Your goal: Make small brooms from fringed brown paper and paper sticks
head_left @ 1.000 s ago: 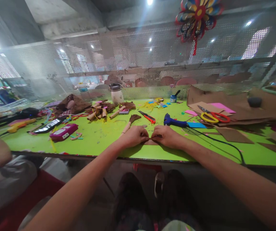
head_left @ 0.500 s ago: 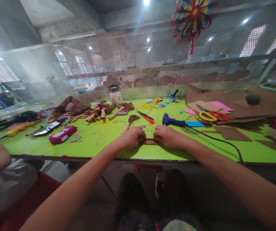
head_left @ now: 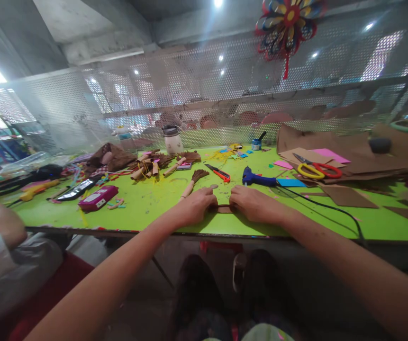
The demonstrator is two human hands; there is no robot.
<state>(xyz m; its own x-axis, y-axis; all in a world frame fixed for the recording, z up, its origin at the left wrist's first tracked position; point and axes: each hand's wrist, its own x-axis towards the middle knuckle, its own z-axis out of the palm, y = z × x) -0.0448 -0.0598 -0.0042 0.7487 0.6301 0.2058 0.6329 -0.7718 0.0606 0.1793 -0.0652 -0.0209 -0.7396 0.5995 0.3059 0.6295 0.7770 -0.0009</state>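
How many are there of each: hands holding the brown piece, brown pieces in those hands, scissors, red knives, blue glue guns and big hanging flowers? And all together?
Hands (left hand, right hand): 2
Brown piece held: 1
Scissors: 1
Red knife: 1
Blue glue gun: 1
Hanging flower: 1
Total: 7

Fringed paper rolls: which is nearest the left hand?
The lone fringed roll, lying just beyond the left hand; the other rolls lie farther back, near the white jar.
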